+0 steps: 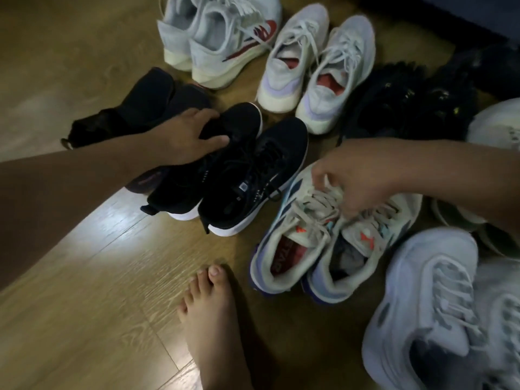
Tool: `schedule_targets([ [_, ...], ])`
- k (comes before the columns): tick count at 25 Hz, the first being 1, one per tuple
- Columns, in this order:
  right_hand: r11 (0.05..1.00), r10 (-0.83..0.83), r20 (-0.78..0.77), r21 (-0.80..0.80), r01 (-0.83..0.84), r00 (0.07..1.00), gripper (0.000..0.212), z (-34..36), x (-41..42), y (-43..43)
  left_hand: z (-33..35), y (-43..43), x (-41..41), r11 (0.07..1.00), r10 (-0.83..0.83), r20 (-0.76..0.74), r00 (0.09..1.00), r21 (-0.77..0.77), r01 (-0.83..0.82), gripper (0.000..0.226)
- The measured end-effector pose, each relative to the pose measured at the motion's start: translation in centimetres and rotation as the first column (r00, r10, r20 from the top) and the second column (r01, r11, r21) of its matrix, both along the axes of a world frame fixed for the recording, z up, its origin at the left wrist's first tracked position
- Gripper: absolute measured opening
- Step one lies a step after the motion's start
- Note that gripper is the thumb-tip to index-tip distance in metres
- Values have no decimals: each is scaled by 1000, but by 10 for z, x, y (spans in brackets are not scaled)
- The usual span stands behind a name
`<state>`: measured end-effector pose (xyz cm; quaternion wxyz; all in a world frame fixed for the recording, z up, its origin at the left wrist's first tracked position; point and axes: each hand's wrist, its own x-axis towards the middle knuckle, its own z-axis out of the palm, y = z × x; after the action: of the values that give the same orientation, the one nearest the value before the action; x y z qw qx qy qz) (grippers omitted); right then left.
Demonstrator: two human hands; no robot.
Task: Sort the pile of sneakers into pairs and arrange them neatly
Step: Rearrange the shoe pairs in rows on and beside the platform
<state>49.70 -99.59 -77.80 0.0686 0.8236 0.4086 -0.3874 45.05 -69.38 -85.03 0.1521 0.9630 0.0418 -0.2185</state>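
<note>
Sneakers lie on a wooden floor [92,291]. My left hand [185,133] rests on the left shoe of a black pair with white soles [253,170], fingers spread over its top. My right hand [357,175] pinches the laces of a white pair with navy stripes and orange insoles [295,243]. Behind stand a white and lilac pair [315,77] and a grey pair with red marks [222,38]. A dark shoe [146,102] lies at the left, partly under my left arm.
My bare foot [213,319] is on the floor at bottom centre. Pale grey sneakers [433,305] fill the bottom right. Black shoes [405,99] sit in a dark heap at the right, with another pale shoe [495,125] at the edge.
</note>
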Motion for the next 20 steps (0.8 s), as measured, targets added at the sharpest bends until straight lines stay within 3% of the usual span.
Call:
schedule_targets([
  [1, 988, -79, 14, 137, 76, 997, 38, -7, 1, 15, 1, 5, -2, 998, 31, 6, 1000, -46, -30, 70],
  [3, 910, -221, 24, 366, 197, 975, 51, -28, -8, 43, 8, 15, 0, 996, 78, 202, 976, 20, -84, 65],
  [5, 926, -222, 15, 317, 206, 975, 67, -48, -19, 65, 9, 45, 5, 932, 198, 290, 936, 240, -271, 67],
  [7, 943, -258, -49, 204, 262, 965, 68, -65, -26, 77, 6, 85, 3, 824, 433, 120, 893, 349, -447, 82],
  [9, 935, -284, -58, 203, 290, 957, 68, -74, -30, 78, -5, 106, -5, 825, 541, -82, 837, 246, -509, 94],
  [12, 934, -271, -2, 242, 263, 963, 69, -79, -34, 77, -12, 111, 3, 893, 428, -169, 888, 231, -386, 102],
  [15, 937, -278, 35, 231, 262, 960, 71, -80, -37, 76, 1, 107, 33, 852, 453, -197, 869, 382, -357, 115],
  [18, 930, -279, 23, 255, 264, 960, 75, -70, -35, 72, 16, 65, 52, 830, 414, 4, 910, 409, -379, 91],
  [20, 927, -294, -6, 244, 286, 956, 80, -59, -35, 68, 29, 24, 43, 940, 209, 30, 977, 269, -210, 82],
])
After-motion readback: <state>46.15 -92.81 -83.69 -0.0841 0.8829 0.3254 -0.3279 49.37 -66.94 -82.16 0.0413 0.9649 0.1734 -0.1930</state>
